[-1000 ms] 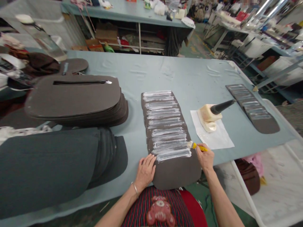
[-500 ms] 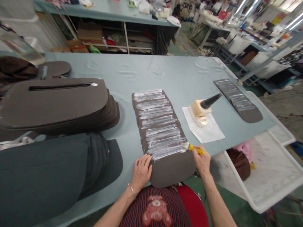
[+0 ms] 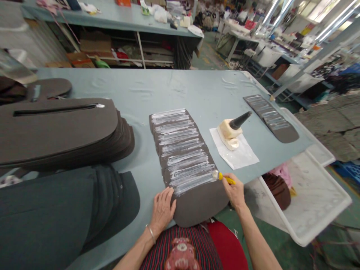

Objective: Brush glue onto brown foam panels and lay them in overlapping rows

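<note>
My right hand (image 3: 234,190) is closed round the yellow handle of a small paintbrush (image 3: 227,179). The pale bristles touch the right end of the lowest white strip on a fan of overlapping dark grey rounded panels (image 3: 201,206). Several white, glue-like bands run across these panels, and the front end of the nearest one is bare. Flat along the left edge rests my left hand (image 3: 163,208), fingers stretched out, a bracelet on its wrist. Beyond the brush stands a cream bottle (image 3: 229,129) with a black nozzle, on a white sheet (image 3: 246,155).
Thick stacks of grey panels (image 3: 62,131) and dark green panels (image 3: 47,210) fill the left of the blue-green table (image 3: 180,88). More coated panels (image 3: 271,118) lie at the far right. A white bin (image 3: 317,206) holding brown pieces stands beside the right edge.
The whole scene has shifted somewhat left as the head view turned. The brush remains at the right end of the lowest white band, and my left hand stays on the panel edge.
</note>
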The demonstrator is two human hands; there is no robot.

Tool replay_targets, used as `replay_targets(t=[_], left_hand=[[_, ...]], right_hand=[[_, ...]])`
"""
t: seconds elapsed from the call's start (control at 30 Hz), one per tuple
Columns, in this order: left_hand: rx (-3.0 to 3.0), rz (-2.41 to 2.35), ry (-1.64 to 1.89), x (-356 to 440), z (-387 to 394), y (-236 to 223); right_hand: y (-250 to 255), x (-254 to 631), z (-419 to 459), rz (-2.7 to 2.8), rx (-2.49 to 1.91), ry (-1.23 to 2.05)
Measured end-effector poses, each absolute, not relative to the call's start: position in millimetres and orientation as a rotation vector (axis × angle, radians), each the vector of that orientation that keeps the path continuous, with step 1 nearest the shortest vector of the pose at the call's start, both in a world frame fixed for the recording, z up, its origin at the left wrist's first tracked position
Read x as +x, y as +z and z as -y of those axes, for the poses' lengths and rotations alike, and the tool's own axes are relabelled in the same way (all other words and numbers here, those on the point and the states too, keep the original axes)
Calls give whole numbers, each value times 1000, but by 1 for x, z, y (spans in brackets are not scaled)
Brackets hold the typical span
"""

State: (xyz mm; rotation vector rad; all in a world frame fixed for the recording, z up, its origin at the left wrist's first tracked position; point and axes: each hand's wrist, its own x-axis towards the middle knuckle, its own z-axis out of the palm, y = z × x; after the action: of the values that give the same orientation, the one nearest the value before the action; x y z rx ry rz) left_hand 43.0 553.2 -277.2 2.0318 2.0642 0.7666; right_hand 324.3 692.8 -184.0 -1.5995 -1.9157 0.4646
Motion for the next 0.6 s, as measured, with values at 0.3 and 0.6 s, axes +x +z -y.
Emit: replay_targets(t=[0.3, 0.6], left_hand=[[1751, -2075, 944, 33, -574, -268], [1017, -2568, 816, 2, -670, -250]], right_hand=[[-190, 323, -714, 1795, -1583, 655], [-241, 271, -824, 2050, -1624, 303]])
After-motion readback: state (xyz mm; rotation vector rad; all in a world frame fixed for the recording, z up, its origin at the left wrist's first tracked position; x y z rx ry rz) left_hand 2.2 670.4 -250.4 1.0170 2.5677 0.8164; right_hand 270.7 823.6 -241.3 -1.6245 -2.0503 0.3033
